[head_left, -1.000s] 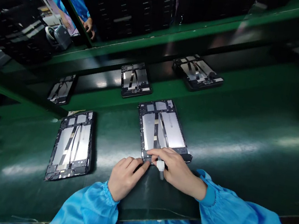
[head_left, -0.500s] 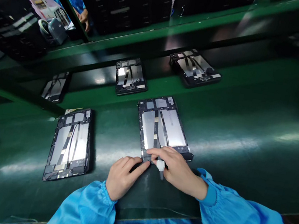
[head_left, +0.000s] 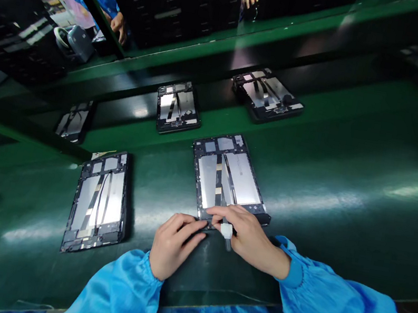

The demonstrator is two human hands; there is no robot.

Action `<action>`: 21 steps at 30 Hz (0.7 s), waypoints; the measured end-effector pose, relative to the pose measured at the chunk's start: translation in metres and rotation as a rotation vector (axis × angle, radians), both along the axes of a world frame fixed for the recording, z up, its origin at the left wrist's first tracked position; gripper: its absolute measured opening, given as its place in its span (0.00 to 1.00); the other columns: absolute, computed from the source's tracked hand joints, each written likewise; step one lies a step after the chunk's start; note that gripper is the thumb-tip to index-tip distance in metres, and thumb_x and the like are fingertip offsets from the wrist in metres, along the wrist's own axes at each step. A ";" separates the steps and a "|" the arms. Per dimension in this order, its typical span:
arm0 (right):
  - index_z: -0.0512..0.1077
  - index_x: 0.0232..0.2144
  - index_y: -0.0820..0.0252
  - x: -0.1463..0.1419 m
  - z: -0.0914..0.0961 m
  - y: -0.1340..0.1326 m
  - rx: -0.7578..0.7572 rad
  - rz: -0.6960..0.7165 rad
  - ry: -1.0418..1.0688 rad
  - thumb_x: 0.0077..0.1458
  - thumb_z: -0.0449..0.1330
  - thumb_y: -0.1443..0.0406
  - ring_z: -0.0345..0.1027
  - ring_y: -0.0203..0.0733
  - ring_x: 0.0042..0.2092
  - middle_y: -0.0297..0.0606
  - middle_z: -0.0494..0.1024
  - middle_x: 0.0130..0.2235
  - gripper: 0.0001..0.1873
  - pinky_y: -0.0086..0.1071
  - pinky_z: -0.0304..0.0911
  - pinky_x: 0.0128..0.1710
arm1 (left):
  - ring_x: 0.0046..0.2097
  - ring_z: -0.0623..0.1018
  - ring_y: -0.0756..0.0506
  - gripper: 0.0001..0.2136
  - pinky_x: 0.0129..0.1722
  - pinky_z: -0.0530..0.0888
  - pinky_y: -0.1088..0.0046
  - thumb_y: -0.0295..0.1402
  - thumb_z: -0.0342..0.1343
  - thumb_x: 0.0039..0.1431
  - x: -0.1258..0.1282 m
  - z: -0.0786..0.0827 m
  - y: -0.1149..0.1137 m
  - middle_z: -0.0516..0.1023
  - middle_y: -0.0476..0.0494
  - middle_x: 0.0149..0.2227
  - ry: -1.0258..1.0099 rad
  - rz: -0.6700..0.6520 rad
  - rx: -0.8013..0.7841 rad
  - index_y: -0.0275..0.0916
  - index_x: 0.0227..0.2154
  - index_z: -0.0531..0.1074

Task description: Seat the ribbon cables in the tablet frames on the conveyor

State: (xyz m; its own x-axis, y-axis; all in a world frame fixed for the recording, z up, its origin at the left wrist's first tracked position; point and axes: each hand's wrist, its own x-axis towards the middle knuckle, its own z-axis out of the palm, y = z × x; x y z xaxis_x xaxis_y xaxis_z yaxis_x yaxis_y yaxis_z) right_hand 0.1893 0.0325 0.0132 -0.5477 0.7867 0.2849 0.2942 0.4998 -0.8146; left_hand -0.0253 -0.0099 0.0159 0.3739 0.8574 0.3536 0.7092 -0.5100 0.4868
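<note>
camera: worn on head | aim: looked forward and down across the green workbench (head_left: 339, 146) | range: sat close above the left hand (head_left: 173, 247) and right hand (head_left: 249, 240), lower centre

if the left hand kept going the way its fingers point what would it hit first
Probably the near corner of the black-framed tablet housing with silver panels, just at the fingertips of the left hand. The right hand lies just beyond, though depth is hard to judge from this view.

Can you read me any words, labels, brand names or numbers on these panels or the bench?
No text can be read anywhere in this view.
Pale paper label at the top end of the left tablet frame: too small to read.
Pale patches at the far end of the centre tablet frame: no print can be made out.
</note>
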 end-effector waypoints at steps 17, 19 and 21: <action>0.66 0.52 0.56 0.000 -0.002 0.001 0.071 0.015 0.009 0.45 0.48 0.83 0.69 0.45 0.41 0.36 0.75 0.39 0.34 0.38 0.63 0.42 | 0.36 0.72 0.48 0.04 0.35 0.69 0.72 0.32 0.55 0.66 0.011 0.005 0.005 0.72 0.47 0.34 0.069 0.016 -0.016 0.40 0.38 0.74; 0.66 0.51 0.57 -0.001 -0.001 0.000 0.099 0.017 -0.009 0.44 0.47 0.84 0.68 0.45 0.40 0.37 0.74 0.38 0.34 0.37 0.63 0.40 | 0.34 0.70 0.47 0.04 0.33 0.66 0.71 0.30 0.55 0.66 0.010 0.006 0.003 0.73 0.46 0.34 0.226 -0.015 0.137 0.39 0.39 0.75; 0.67 0.51 0.58 -0.001 0.000 -0.001 0.126 0.016 -0.031 0.44 0.47 0.84 0.67 0.46 0.38 0.38 0.73 0.36 0.34 0.37 0.63 0.38 | 0.34 0.70 0.46 0.08 0.32 0.64 0.70 0.27 0.53 0.66 0.007 0.007 0.000 0.75 0.45 0.36 0.358 -0.055 0.263 0.38 0.44 0.74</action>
